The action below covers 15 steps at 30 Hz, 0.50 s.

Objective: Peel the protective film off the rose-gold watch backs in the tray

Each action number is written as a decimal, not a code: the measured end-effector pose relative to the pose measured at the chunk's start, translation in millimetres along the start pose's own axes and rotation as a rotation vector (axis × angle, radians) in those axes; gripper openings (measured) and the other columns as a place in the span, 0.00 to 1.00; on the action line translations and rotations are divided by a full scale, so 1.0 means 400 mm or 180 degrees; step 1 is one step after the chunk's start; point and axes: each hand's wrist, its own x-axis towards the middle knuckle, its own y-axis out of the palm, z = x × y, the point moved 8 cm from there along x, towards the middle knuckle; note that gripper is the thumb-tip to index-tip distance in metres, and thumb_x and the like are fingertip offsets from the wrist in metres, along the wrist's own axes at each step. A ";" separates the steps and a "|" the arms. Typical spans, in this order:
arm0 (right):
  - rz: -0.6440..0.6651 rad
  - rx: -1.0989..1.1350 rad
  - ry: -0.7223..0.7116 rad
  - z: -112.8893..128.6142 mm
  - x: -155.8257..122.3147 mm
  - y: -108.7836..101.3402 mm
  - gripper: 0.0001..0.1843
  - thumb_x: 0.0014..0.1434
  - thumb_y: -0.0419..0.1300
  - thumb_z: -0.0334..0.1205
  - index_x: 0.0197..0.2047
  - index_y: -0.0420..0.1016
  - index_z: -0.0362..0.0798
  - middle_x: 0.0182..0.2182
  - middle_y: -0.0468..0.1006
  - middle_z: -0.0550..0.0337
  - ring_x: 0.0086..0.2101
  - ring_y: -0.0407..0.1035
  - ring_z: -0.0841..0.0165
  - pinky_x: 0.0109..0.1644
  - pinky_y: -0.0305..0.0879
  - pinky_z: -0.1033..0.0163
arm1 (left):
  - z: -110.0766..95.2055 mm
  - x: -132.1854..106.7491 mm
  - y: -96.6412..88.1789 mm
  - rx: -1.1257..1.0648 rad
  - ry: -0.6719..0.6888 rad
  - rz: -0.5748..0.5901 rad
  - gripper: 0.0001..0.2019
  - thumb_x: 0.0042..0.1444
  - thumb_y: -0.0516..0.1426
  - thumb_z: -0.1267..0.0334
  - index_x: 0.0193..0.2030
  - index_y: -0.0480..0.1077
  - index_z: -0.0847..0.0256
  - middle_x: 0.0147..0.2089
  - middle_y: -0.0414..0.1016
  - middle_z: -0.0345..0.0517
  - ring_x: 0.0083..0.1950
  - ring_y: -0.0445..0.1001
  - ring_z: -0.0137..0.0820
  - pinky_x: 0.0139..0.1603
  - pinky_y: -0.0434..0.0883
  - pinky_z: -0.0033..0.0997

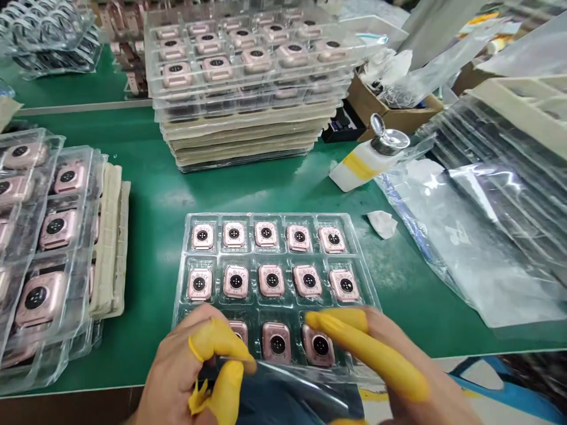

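My left hand (195,366), with yellow finger cots on thumb and index finger, pinches the edge of a clear plastic film (287,389). The film stretches below the tray's near edge toward my right hand (394,366). My right hand, also in yellow finger cots, has its fingers stretched over the near row, with the thumb apart and low in view; contact with the film is unclear. Beneath both hands lies a clear plastic tray (283,258) holding rows of pink smartwatch bodies (271,280), sensor side up. My hands partly cover the near row.
Stacked trays of watch bodies stand behind (252,88) and at left (57,254). A white pump bottle (361,165) with a yellow band stands at right, near a crumpled wipe (382,224). Plastic bags (465,236) and a cardboard box (398,118) are beyond.
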 end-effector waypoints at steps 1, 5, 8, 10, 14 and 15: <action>0.0038 0.0066 -0.0070 0.022 0.020 0.011 0.28 0.61 0.68 0.47 0.63 0.70 0.60 0.45 0.82 0.53 0.40 0.80 0.54 0.37 0.80 0.57 | 0.003 0.002 0.011 -0.0071 -0.0140 -0.0010 0.06 0.64 0.56 0.69 0.38 0.72 0.53 0.33 0.76 0.38 0.33 0.75 0.30 0.33 0.72 0.30; 0.0205 0.0478 -0.0122 0.065 0.070 0.040 0.17 0.62 0.63 0.33 0.54 0.76 0.54 0.39 0.85 0.59 0.36 0.80 0.66 0.34 0.77 0.68 | 0.024 0.004 0.032 -0.0389 -0.0751 0.0009 0.09 0.68 0.54 0.62 0.38 0.73 0.55 0.31 0.82 0.37 0.30 0.77 0.28 0.31 0.73 0.25; 0.0128 0.0649 0.0277 0.045 0.079 0.028 0.10 0.61 0.62 0.30 0.44 0.80 0.52 0.32 0.85 0.63 0.30 0.79 0.70 0.33 0.76 0.70 | 0.034 0.001 0.031 -0.0666 -0.1072 0.0138 0.15 0.68 0.54 0.55 0.33 0.75 0.57 0.29 0.82 0.39 0.26 0.74 0.27 0.27 0.70 0.23; 0.0077 0.0713 0.0390 0.037 0.076 0.018 0.08 0.61 0.62 0.32 0.40 0.82 0.51 0.29 0.85 0.64 0.27 0.78 0.70 0.32 0.75 0.70 | 0.032 -0.001 0.031 -0.0671 -0.1092 0.0284 0.18 0.68 0.54 0.52 0.31 0.77 0.57 0.30 0.83 0.42 0.27 0.74 0.28 0.27 0.70 0.24; 0.0187 0.0773 0.0412 0.031 0.062 0.020 0.09 0.63 0.60 0.35 0.36 0.83 0.49 0.23 0.82 0.64 0.23 0.75 0.70 0.27 0.71 0.69 | 0.026 -0.008 0.011 -0.0488 -0.0940 0.0141 0.14 0.62 0.61 0.48 0.46 0.80 0.54 0.40 0.85 0.45 0.35 0.79 0.33 0.36 0.76 0.29; 0.0227 0.0798 0.0425 0.029 0.057 0.023 0.10 0.64 0.59 0.36 0.35 0.82 0.48 0.22 0.81 0.64 0.22 0.74 0.70 0.26 0.70 0.69 | 0.022 -0.009 0.007 -0.0477 -0.0884 0.0086 0.17 0.59 0.64 0.49 0.51 0.78 0.52 0.43 0.84 0.45 0.35 0.79 0.33 0.38 0.77 0.30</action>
